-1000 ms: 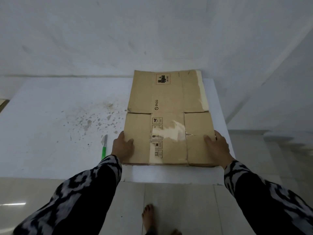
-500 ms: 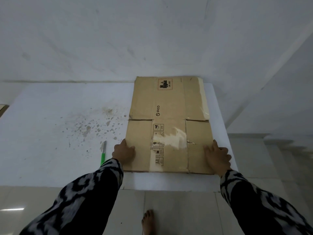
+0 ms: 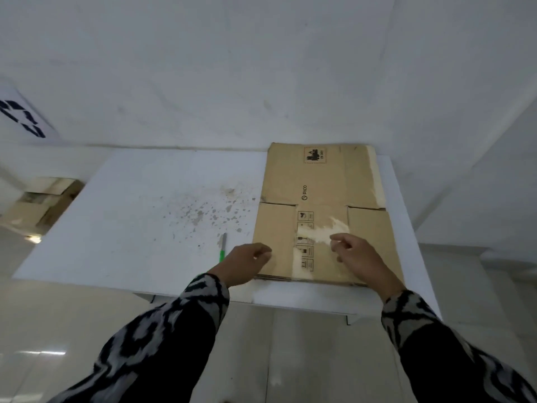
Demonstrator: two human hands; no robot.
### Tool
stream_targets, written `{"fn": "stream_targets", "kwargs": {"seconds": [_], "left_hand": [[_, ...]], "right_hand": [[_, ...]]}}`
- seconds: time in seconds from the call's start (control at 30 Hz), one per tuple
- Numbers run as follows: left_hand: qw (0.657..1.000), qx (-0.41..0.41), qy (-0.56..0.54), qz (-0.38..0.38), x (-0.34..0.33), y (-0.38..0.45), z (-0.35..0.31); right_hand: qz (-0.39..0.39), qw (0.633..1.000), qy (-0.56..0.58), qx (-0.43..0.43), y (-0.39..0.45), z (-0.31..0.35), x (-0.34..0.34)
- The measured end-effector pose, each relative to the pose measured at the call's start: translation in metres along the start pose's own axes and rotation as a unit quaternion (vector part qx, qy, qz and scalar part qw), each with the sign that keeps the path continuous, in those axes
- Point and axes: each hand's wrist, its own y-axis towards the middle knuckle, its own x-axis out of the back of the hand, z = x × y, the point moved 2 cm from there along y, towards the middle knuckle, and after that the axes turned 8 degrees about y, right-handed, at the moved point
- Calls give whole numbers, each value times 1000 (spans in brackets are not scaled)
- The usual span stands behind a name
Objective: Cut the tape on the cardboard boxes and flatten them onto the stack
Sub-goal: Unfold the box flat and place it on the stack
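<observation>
1. Two hands hovered over the near end of a flattened cardboard box (image 3: 319, 210), which lay on the right part of a smooth white table (image 3: 130, 216).
2. Its brown, matte board showed cut flap seams, a printed "PICO" mark, small black handling symbols and a pale, glossy strip of tape along the middle.
3. Layered cardboard edges at the box's near rim suggested a stack beneath it.
4. At the box's near-left corner, the left hand (image 3: 247, 264) was loosely curled, grasping nothing.
5. Over the box's near-middle, the right hand (image 3: 359, 257) had its fingers bent, also grasping nothing; whether it touched the board I could not tell.
6. Left of the box, just beside the left hand, lay a slim cutter (image 3: 223, 247) with a green handle and grey tip.
7. Brownish speckled stains marked the table left of the box.
8. Far left of the box, past the table's edge, stood another cardboard box (image 3: 40, 205).
9. Both sleeves (image 3: 174, 330) were soft black-and-white patterned fabric.
</observation>
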Motion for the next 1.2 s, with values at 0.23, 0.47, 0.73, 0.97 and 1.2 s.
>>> {"fn": "stream_targets", "kwargs": {"seconds": [0.23, 0.47, 0.73, 0.97, 1.2], "left_hand": [[999, 7, -46, -24, 40, -80, 106], [993, 33, -86, -73, 103, -152, 284], [986, 103, -101, -79, 184, -207, 447], [983, 132, -96, -79, 257, -188, 566], [983, 159, -77, -50, 355, -143, 688]], "right_hand": [[18, 999, -7, 42, -61, 58, -132], [60, 994, -73, 53, -98, 149, -323], [165, 977, -115, 63, -96, 247, -482], [187, 975, -93, 70, -35, 309, -613], [214, 974, -56, 57, 38, 391, -743]]}}
